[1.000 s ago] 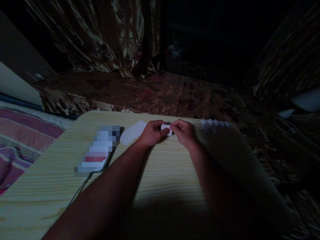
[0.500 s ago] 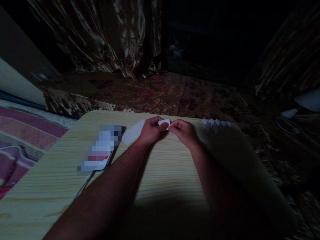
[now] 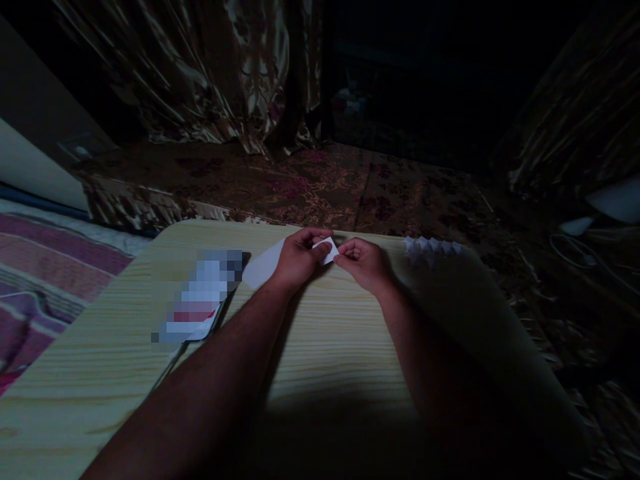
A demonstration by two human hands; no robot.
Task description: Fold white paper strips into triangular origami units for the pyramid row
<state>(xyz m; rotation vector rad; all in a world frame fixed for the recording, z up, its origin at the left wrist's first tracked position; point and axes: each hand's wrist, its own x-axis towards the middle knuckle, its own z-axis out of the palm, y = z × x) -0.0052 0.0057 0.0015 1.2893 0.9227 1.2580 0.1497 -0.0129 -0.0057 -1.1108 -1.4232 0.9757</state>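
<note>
Since a second ago the paper (image 3: 328, 249) has risen a little off the table (image 3: 325, 347) and tipped, so that its right end now sits lower than its left. Both hands have drifted slightly toward the far edge with it.

The left hand (image 3: 299, 259) pinches the paper's left part, thumb lying across its near face and forefinger curled over the top; the other fingers are folded in. The right hand (image 3: 364, 263) meets the paper at its lower right corner, thumb and forefinger tips closed together on it, the remaining fingers loosely curled toward the palm. The paper is a small white piece, held between the two hands just above the far edge of the table, near the middle of that edge. The light is dim, and its folds cannot be made out.

Just left of the left hand, a white slip (image 3: 261, 265) lies flat on the wood, partly hidden by the knuckles. Further left is a blurred-out flat object (image 3: 200, 297), with a thin cable (image 3: 165, 373) running from under it toward the near edge. Right of the right hand, well apart from it, a row of small folded white pieces (image 3: 433, 248) sits at the table's far edge. A striped blanket (image 3: 45, 267) lies beyond the table's left side, and a patterned cloth (image 3: 310, 183) covers the floor behind.
</note>
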